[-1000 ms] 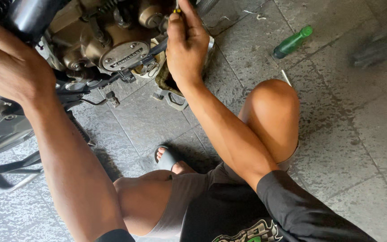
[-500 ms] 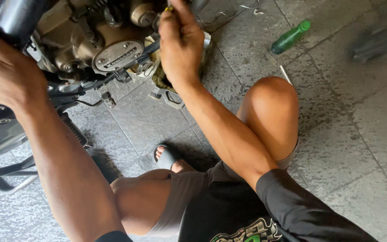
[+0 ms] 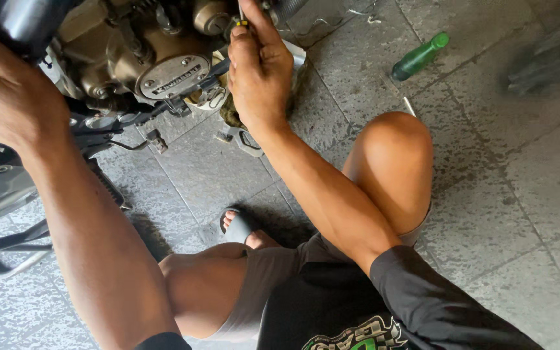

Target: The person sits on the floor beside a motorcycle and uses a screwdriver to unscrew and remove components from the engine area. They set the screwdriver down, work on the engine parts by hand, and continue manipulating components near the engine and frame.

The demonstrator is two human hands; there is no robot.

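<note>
Knee right of centre, left hand at upper left pressed on dark frame, finger state unclear, right hand top centre gripping tool against engine, green screwdriver on tiles beyond.

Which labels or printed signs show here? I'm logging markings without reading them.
Round engine cover badge: on the motorcycle engine, left of the right hand; silver disc with raised lettering.
Shirt print: bottom edge, on the person's black shirt; green and white graphic, partly cut off.
No packages or screens.
</note>
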